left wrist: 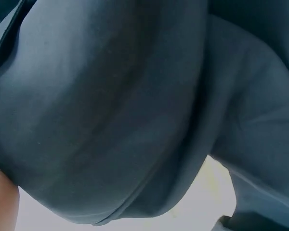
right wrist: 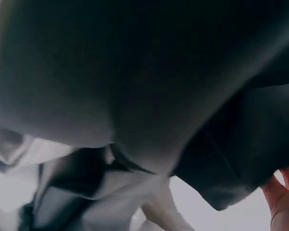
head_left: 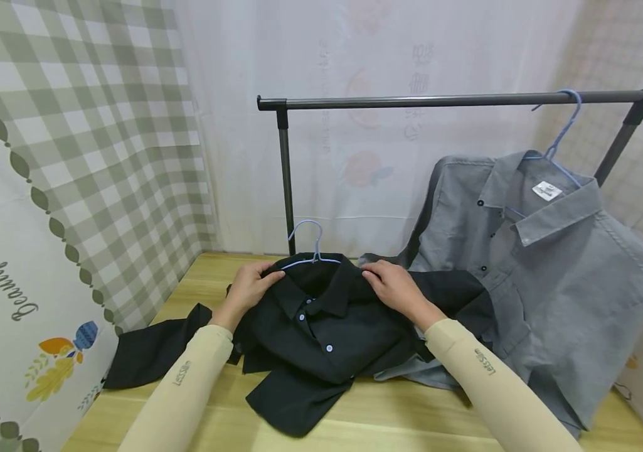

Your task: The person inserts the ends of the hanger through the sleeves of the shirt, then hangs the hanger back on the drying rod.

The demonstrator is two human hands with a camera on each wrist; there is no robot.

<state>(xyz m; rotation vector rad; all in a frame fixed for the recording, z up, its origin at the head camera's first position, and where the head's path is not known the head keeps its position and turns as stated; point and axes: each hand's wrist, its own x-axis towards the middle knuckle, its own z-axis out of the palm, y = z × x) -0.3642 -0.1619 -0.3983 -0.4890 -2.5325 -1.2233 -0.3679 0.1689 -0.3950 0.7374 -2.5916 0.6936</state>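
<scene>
A black button-up shirt [head_left: 321, 314] lies rumpled over the table, with a light blue hanger [head_left: 318, 251] inside its collar and the hook standing up. My left hand [head_left: 246, 285] grips the shirt at the shoulder left of the collar, thumb on top of the cloth. On the other shoulder, my right hand [head_left: 393, 285] pinches the fabric between thumb and fingers. Dark cloth of the shirt [left wrist: 101, 110] fills most of the left wrist view, with a bit of hand at its lower left edge. In the right wrist view, fingers [right wrist: 285, 197] show at the lower right beside the draped cloth.
Behind stands a dark metal clothes rack [head_left: 411, 102]. A grey shirt [head_left: 547, 282] hangs on it at the right from a blue hanger [head_left: 565, 125], its lower part reaching the wooden table [head_left: 411, 420]. A checked cloth [head_left: 112, 125] forms the left side.
</scene>
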